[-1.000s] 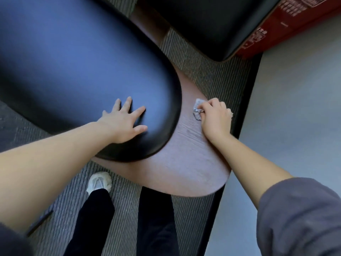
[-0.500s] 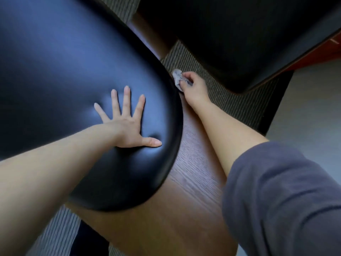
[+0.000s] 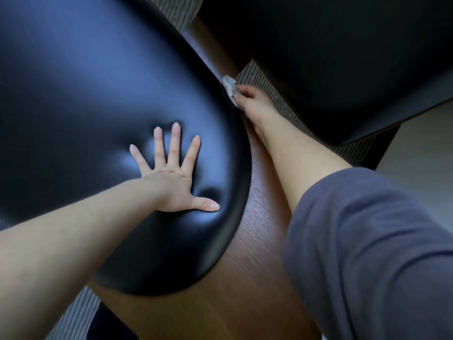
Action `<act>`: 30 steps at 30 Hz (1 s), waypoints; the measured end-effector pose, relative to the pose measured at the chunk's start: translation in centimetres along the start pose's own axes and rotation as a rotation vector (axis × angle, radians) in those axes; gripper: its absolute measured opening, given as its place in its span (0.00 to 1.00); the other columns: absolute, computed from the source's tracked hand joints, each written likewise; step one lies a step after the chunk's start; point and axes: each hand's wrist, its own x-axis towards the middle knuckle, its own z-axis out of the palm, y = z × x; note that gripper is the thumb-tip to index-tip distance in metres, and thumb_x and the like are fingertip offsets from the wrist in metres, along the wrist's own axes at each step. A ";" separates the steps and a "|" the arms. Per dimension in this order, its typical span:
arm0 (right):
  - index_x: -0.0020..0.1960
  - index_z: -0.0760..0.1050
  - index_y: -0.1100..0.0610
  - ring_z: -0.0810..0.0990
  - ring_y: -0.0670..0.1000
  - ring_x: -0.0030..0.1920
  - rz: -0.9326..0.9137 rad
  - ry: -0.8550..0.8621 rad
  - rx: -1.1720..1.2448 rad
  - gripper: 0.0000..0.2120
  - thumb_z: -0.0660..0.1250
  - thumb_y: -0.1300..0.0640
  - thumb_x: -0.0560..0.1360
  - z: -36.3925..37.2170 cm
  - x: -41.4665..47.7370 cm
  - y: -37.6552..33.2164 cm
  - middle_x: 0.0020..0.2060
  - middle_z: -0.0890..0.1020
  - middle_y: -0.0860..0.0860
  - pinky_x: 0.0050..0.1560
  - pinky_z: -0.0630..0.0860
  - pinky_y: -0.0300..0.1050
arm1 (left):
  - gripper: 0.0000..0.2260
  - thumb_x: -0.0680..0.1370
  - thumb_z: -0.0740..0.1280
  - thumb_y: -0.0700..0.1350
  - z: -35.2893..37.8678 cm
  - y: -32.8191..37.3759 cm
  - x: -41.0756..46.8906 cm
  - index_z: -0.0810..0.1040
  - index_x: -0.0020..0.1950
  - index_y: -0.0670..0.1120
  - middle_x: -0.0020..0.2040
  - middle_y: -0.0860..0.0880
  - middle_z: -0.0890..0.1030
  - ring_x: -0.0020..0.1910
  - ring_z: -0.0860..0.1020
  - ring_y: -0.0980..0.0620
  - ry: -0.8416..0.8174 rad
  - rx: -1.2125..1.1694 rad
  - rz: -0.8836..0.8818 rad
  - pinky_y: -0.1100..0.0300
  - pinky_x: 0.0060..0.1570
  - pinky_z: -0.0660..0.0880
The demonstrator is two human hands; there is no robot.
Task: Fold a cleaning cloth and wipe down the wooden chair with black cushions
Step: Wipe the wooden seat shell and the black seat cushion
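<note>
Here, at the left, we see the left hand [image 3: 171, 182] lying flat on the glossy black cushion [image 3: 85, 94], fingers straight and spread, gripping nothing. Right of the cushion's rim we see the brown, grained wood of the chair [image 3: 257, 241]. Farther right and higher, the right hand [image 3: 252, 104] pinches the cleaning cloth [image 3: 229, 88] with curled fingers. The bunched cloth sticks out beyond the fingertips to their upper left, against the cushion's edge where it meets the wood. A second black cushion [image 3: 343, 57] fills the upper right, above striped carpet [image 3: 294, 111].
</note>
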 end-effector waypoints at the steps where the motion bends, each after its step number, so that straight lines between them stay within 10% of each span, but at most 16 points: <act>1: 0.57 0.78 0.56 0.78 0.42 0.40 0.021 0.002 0.005 0.08 0.66 0.61 0.79 -0.3 -0.4 0.2 0.40 0.80 0.47 0.47 0.75 0.34 | 0.58 0.56 0.56 0.83 0.0 0.0 0.0 0.12 0.55 0.58 0.56 0.48 0.09 0.64 0.16 0.37 0.000 0.000 0.001 0.23 0.61 0.32; 11: 0.50 0.79 0.55 0.76 0.36 0.40 0.026 0.148 -0.112 0.07 0.68 0.65 0.76 -4.9 -8.7 3.6 0.41 0.79 0.42 0.42 0.70 0.22 | 0.59 0.57 0.58 0.83 -0.3 0.2 -0.4 0.14 0.59 0.58 0.59 0.48 0.11 0.66 0.18 0.37 0.024 -0.007 -0.006 0.23 0.63 0.33; 30: 0.42 0.79 0.51 0.77 0.44 0.44 0.081 0.537 -0.122 0.09 0.69 0.64 0.75 -7.6 -26.9 8.7 0.42 0.81 0.45 0.47 0.72 0.35 | 0.49 0.69 0.53 0.77 5.1 -3.3 -4.5 0.34 0.79 0.55 0.78 0.50 0.31 0.77 0.33 0.44 0.282 0.049 0.171 0.31 0.71 0.40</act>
